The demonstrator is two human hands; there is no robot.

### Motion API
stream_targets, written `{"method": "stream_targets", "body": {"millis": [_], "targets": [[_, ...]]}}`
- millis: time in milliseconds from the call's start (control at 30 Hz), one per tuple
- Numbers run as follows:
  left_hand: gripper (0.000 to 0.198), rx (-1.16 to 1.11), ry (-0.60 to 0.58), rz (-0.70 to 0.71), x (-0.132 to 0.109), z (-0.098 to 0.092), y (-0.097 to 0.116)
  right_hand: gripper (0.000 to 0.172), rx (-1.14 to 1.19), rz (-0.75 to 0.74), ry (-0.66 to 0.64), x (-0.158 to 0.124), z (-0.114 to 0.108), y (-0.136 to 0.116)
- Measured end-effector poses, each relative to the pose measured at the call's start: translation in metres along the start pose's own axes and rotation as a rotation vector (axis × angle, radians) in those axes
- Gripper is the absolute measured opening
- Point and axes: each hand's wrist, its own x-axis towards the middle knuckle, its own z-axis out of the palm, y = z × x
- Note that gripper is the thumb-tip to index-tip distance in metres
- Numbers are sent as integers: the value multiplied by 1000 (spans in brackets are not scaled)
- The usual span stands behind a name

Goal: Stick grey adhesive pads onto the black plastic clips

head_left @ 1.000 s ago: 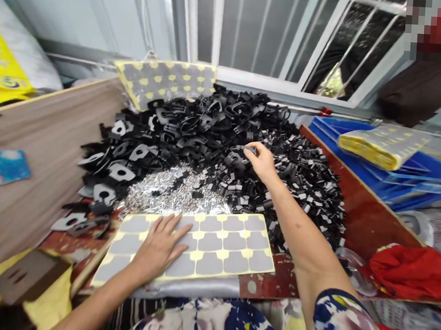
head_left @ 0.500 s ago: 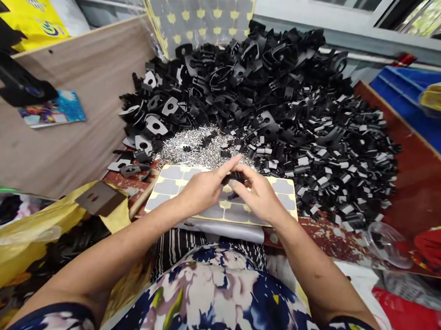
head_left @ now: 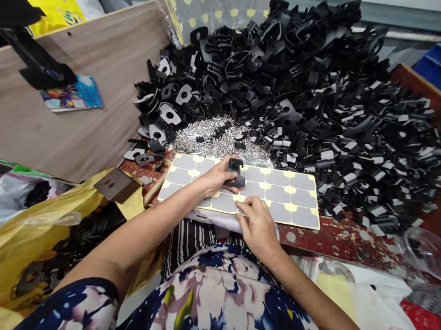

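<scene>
My left hand is closed around a black plastic clip, holding it just over the far half of a sheet of grey stickers with yellow backing. Low over the near edge of that sheet is my right hand, its fingers curled. Thumb and forefinger pinch at the sheet's front edge; whether a sticker corner is lifted there is too small to tell. Behind the sheet lies a heap of small silver pins.
A large pile of black plastic parts fills the back and right. More sticker sheets lean behind it. A wooden board walls the left; a yellow bag lies below it. At right sits a clear plastic bowl.
My hands, together over the sheet before, have come apart. The right has drawn back to the sheet's near edge; the clip is in my left hand alone. The view has shifted.
</scene>
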Motion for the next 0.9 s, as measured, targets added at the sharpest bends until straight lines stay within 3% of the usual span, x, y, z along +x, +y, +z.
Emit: {"method": "stream_targets", "body": {"millis": [67, 167, 200, 233, 333, 367, 500, 633, 767, 900], "targets": [[44, 0, 12, 12, 2, -1, -4, 22, 149, 40, -78, -2, -12, -15], [47, -44, 12, 5, 3, -4, -4, 17, 446, 3, -391, -5, -40, -43], [48, -67, 12, 11, 3, -5, -3, 11, 482, -23, -419, -6, -49, -49], [48, -91, 17, 21, 3, -5, -3, 5, 460, -43, -367, -5, -57, -50], [48, -153, 43, 42, 2, -5, -1, 10, 124, -64, 33, 3, -65, -34], [47, -165, 50, 46, 2, -5, -2, 9, -6, -68, 109, 7, -62, -24], [46, -146, 66, 83, 0, -2, -6, 7, -326, -93, 88, 17, -28, 3], [46, -126, 68, 87, 2, -2, -8, 8, -303, -208, 77, 12, -2, -15], [51, -151, 45, 64, 3, -5, -3, 15, 44, -408, -22, 9, -30, -42], [58, -255, 1, 33, -16, -2, 6, 10, 126, -174, 155, 20, -72, -29]]}}
